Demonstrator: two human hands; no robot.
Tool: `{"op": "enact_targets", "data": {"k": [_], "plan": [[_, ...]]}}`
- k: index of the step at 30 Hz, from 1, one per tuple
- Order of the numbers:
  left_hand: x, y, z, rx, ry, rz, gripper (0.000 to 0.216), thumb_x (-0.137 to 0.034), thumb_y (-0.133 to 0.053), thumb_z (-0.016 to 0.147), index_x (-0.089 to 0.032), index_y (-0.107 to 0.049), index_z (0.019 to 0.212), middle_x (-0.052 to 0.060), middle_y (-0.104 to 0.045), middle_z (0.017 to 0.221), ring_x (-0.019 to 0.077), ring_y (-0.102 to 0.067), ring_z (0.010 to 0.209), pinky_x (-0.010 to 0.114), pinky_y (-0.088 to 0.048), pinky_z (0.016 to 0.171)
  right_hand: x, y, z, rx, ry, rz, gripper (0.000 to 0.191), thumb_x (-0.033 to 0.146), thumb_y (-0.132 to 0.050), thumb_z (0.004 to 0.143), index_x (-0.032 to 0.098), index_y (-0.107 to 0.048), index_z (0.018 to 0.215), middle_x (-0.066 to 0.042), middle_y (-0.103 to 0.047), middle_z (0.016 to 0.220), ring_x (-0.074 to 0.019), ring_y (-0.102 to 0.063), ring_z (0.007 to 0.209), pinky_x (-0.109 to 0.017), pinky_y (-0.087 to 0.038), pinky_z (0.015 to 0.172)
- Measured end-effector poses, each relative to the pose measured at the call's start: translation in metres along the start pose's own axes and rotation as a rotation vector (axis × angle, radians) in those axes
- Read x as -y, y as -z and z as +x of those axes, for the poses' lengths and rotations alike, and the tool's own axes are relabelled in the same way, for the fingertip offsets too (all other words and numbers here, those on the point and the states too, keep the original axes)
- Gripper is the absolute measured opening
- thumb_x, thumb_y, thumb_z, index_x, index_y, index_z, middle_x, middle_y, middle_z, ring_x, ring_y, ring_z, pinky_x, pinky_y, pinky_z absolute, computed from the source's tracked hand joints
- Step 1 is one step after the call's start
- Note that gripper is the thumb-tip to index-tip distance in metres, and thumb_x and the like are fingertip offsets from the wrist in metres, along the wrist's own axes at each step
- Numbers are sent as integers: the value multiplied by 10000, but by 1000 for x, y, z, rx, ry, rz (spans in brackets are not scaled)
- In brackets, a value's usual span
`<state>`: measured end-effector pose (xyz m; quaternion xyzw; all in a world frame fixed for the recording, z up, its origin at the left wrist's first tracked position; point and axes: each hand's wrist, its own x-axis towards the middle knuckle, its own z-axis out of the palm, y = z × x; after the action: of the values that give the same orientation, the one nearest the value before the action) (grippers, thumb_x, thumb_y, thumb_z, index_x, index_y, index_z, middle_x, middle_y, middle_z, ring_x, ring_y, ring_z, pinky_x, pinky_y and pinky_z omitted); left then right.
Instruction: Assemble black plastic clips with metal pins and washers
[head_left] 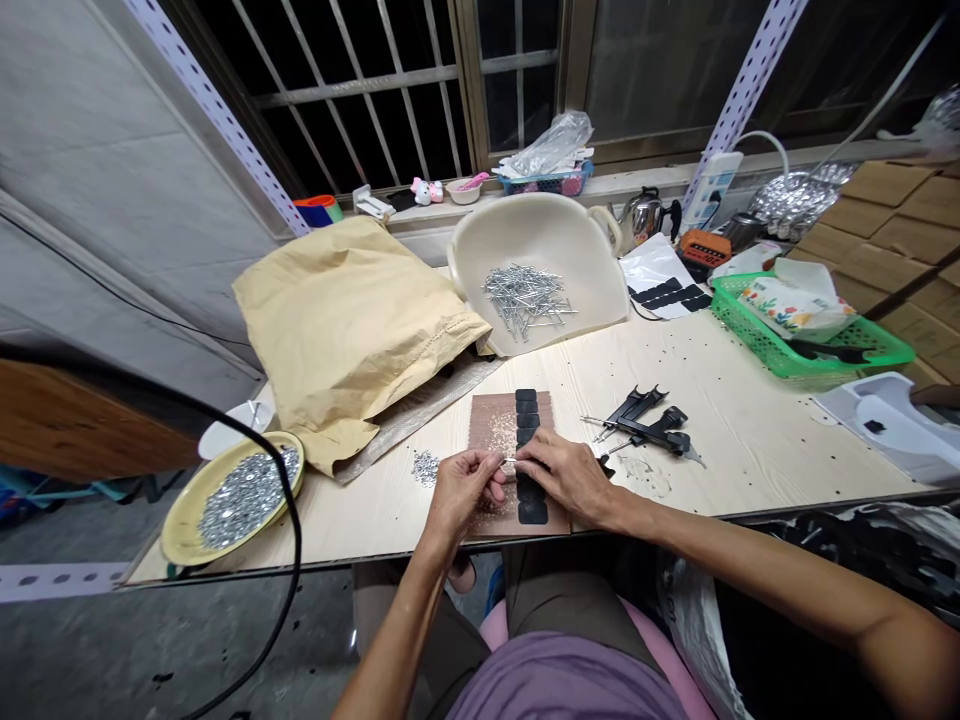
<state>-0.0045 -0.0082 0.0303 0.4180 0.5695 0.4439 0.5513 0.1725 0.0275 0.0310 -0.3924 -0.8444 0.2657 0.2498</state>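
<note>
Pinching a pin [511, 460] in a narrow grip, the left hand [459, 488] and right hand [568, 474] meet over the board [486, 408]. Several black pieces [660, 433] with metal rods [595, 419] lie rightward on the tabletop [765, 440], apparently done; many loose pins [525, 298] in the basin [555, 226] and washers [247, 500] in the bowl [178, 535] seem left.

Metal pins [527, 300] and washers [247, 497] suggest a small workshop

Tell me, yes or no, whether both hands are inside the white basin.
No, the left hand and right hand are close together over the brown board, nearer the wearer than the white basin.
</note>
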Motion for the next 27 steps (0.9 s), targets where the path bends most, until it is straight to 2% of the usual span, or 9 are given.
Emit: {"op": "enact_targets", "data": {"k": [4, 10, 16, 19, 22, 27], "plan": [[-1, 1, 1, -8, 8, 1, 346, -455, -644, 734, -129, -592, 631, 1, -591, 449, 81, -498, 381, 182, -382, 443, -1, -1, 0, 9, -12, 16, 172, 312, -480, 910, 209, -617, 931, -15, -587, 850, -125, -561, 787, -230, -413, 699], [-2, 2, 0, -53, -3, 71, 353, -475, -640, 725, -132, -610, 647, 7, -596, 459, 98, -513, 402, 198, -393, 453, -4, -4, 2, 2, 52, -60, 212, 307, -435, 927, 206, -620, 941, -34, -585, 897, -125, -551, 784, -228, -398, 673], [-3, 3, 1, -44, -8, 74, 348, -461, -629, 740, -129, -613, 634, 10, -598, 448, 91, -510, 401, 188, -385, 455, -10, -7, 12, 90, -95, 312, 272, 332, -473, 888, 154, -617, 742, 20, -580, 653, -99, -512, 611, -204, -355, 550], [-5, 2, 1, -48, 1, 85, 344, -457, -629, 743, -131, -620, 632, 8, -603, 457, 91, -521, 409, 185, -396, 465, -9, -8, 11, 19, -113, 319, 171, 308, -532, 851, 164, -619, 820, 14, -617, 728, -110, -547, 672, -214, -389, 608], [-6, -1, 0, -59, -7, 100, 344, -464, -633, 736, -132, -637, 645, 6, -602, 461, 98, -533, 422, 188, -403, 467, -7, -6, 7, -52, -57, 208, 99, 258, -550, 836, 181, -602, 871, -7, -618, 823, -129, -564, 761, -241, -419, 693], [-6, -4, 1, -68, -30, 79, 344, -472, -634, 734, -131, -677, 726, 11, -638, 539, 96, -547, 454, 195, -436, 496, -4, -1, 1, -43, 13, 90, 148, 256, -481, 897, 198, -612, 936, -35, -593, 902, -141, -563, 834, -263, -437, 755]]}}
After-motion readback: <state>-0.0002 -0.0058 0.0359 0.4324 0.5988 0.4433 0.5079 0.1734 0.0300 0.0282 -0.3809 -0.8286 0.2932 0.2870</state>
